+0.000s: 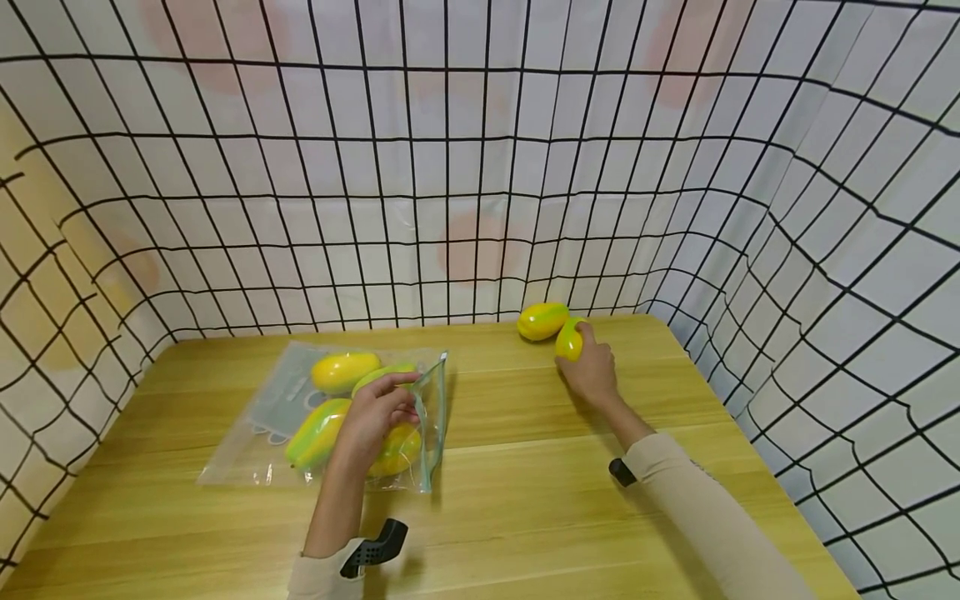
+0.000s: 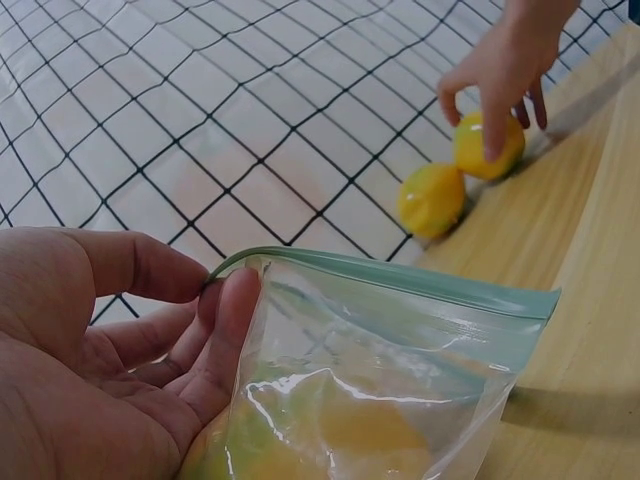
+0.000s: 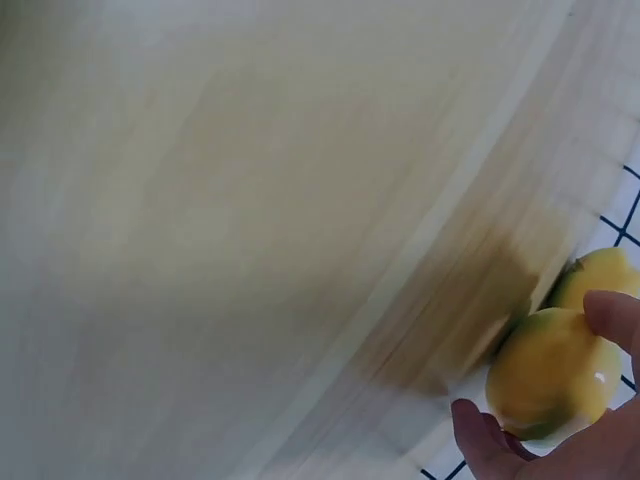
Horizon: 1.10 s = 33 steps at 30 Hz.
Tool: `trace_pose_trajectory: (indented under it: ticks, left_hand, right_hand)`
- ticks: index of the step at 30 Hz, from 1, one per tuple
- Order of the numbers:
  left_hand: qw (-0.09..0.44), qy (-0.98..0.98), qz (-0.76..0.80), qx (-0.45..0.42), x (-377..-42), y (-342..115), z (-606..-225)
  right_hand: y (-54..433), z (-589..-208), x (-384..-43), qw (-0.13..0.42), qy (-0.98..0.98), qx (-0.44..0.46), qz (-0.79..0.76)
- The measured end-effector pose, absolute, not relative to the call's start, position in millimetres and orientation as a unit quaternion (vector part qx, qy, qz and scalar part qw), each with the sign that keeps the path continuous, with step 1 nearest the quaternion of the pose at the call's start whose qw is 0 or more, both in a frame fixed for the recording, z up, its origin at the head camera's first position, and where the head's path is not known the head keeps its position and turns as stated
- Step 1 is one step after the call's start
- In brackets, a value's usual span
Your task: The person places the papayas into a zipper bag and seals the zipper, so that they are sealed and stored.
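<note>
A clear zip bag [image 1: 262,454] with a pale green zip edge lies on its side at the left of the table. Several glossy yellow-green fruits [image 1: 318,433], shaped like mangoes or small papayas, are inside it. My left hand [image 1: 371,417] pinches the bag's zip edge [image 2: 420,300] between thumb and fingers, holding the mouth up. At the back right, my right hand [image 1: 592,371] grips another yellow-green fruit [image 3: 555,375], fingers and thumb spread around its sides. Right beside that one, a further yellow-green fruit [image 1: 543,322] lies by the back net.
A black grid net [image 1: 465,200] with white sheeting behind it rises along the back and sides of the wooden table [image 1: 510,517]. A grey printed patch [image 1: 288,400] shows on the bag. Each wrist wears a black camera mount [image 1: 375,550].
</note>
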<state>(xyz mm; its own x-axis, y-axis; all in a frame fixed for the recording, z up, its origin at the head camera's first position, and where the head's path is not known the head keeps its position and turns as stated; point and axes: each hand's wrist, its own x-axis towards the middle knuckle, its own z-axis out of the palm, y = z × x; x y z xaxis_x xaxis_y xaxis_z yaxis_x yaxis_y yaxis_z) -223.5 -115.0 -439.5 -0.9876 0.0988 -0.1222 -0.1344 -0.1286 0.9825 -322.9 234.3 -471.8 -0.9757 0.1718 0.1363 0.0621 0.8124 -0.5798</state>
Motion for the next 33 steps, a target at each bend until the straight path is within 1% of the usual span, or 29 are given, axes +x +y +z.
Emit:
trace_pose_trajectory:
  ticks: [17,22,33]
  left_hand:
    - [0.074,0.657,0.750,-0.014,-223.3,-115.9,-441.8]
    - [0.072,0.656,0.751,-0.016,-224.0,-116.2,-442.1]
    - [0.072,0.656,0.751,-0.013,-224.3,-116.0,-442.6]
  right_hand:
    - [233.0,-473.3,-318.0,0.124,-0.940,-0.058,0.311]
    - [234.1,-471.1,-316.0,0.122,-0.938,-0.069,0.317]
    - [232.8,-462.1,-307.1,0.102,-0.939,-0.057,0.325]
